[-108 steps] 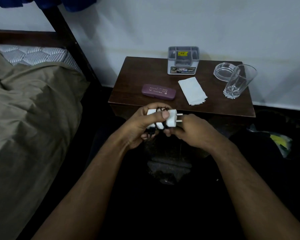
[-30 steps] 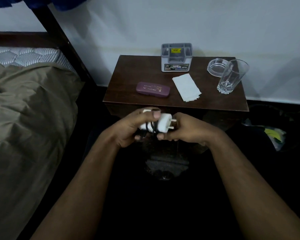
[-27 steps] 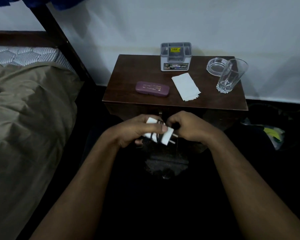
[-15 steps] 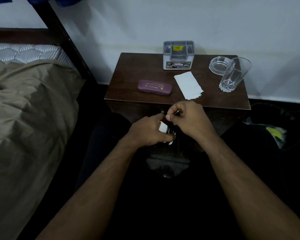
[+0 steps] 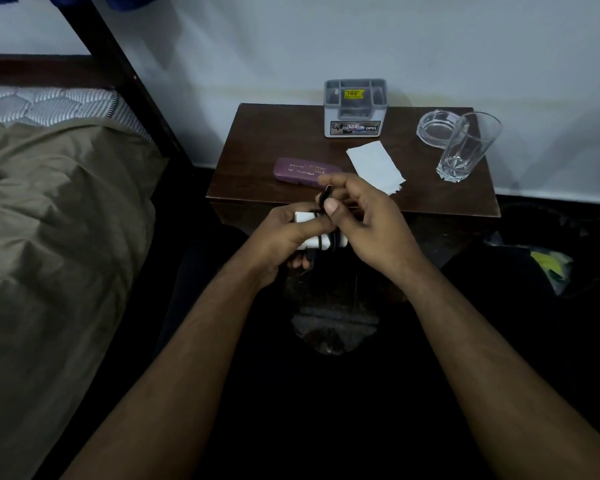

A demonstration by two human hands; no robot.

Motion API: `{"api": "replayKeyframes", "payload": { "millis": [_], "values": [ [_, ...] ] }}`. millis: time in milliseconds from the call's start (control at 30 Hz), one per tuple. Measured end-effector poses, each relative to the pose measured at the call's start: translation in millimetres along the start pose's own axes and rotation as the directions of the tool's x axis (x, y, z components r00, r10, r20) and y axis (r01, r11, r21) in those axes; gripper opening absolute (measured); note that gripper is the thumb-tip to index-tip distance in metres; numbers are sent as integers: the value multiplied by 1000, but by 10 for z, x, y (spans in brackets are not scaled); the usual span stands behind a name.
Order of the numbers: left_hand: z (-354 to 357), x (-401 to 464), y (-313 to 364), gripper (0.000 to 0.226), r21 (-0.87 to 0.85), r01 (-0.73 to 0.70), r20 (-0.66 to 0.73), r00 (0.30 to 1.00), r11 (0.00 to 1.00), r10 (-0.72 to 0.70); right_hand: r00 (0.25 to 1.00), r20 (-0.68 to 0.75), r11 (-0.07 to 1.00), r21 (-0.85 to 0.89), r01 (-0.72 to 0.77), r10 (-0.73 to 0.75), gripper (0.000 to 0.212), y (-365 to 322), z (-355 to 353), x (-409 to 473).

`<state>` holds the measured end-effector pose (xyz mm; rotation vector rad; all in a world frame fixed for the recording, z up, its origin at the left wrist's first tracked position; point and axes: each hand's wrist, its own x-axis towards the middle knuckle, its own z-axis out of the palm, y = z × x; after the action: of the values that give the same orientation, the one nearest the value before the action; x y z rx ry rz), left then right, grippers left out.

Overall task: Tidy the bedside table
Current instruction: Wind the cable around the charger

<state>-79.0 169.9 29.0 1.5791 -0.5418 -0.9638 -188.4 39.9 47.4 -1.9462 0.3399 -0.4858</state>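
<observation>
In front of the dark wooden bedside table (image 5: 257, 140), my left hand (image 5: 284, 237) grips a white charger plug (image 5: 305, 217) with a black cable (image 5: 323, 242) wound around it. My right hand (image 5: 368, 223) pinches the loose end of that cable (image 5: 325, 195) between thumb and fingers, just above the plug. On the table lie a purple glasses case (image 5: 298, 170), a white folded paper (image 5: 374, 166), a grey organiser box (image 5: 354, 107), a glass ashtray (image 5: 433, 128) and an upright drinking glass (image 5: 465, 147).
A bed with an olive blanket (image 5: 56, 237) and a dark frame post (image 5: 125, 74) lies to the left. A white wall (image 5: 326, 36) stands behind the table. A dark bag with something yellow (image 5: 548, 265) sits on the floor at the right.
My hands have risen toward the table's front edge. The right hand now lifts the cable end above the plug, after earlier wrapping it lower down. The plug's prongs are now hidden.
</observation>
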Motion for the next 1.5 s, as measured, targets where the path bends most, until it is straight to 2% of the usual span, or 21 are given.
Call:
{"api": "replayKeyframes", "payload": {
  "millis": [200,433,633,767,900,1000,1167,1267,1400,1500],
  "values": [
    [35,-19,19,34,-34,9,4,1000,999,-9,998,-56,998,55,-33,36,11,55,-75,40],
    [26,-20,72,39,-152,-15,-79,997,988,2,984,-156,991,86,103,-89,7,6,-67,30],
    [1,-32,64,35,-126,-18,-121,993,992,2,989,-107,992,69,108,-100,8,-10,-70,33],
    [-30,-37,36,29,-97,-29,-109,994,995,18,998,-59,995,102,16,-10,20,3,-120,59],
    [-64,-39,31,26,-26,-59,-52,997,998,57,995,78,978,193,-80,66,12,49,-203,47],
    [-79,-30,25,26,-15,-47,-19,999,999,47,992,110,975,207,-81,59,7,64,-230,23],
    [-65,-16,50,24,-90,16,20,1000,996,-14,997,66,994,93,-55,49,11,76,-225,21],
    [-70,-8,64,33,-118,55,31,998,991,-52,999,19,999,-3,-32,32,11,68,-214,29],
    [-55,-15,22,39,-84,33,0,999,996,-33,996,-46,978,-196,66,-77,12,35,-148,7],
    [-21,-4,7,31,-104,14,-60,998,994,-20,982,-90,933,-337,128,-167,10,-10,-75,-13]
  ]
}}
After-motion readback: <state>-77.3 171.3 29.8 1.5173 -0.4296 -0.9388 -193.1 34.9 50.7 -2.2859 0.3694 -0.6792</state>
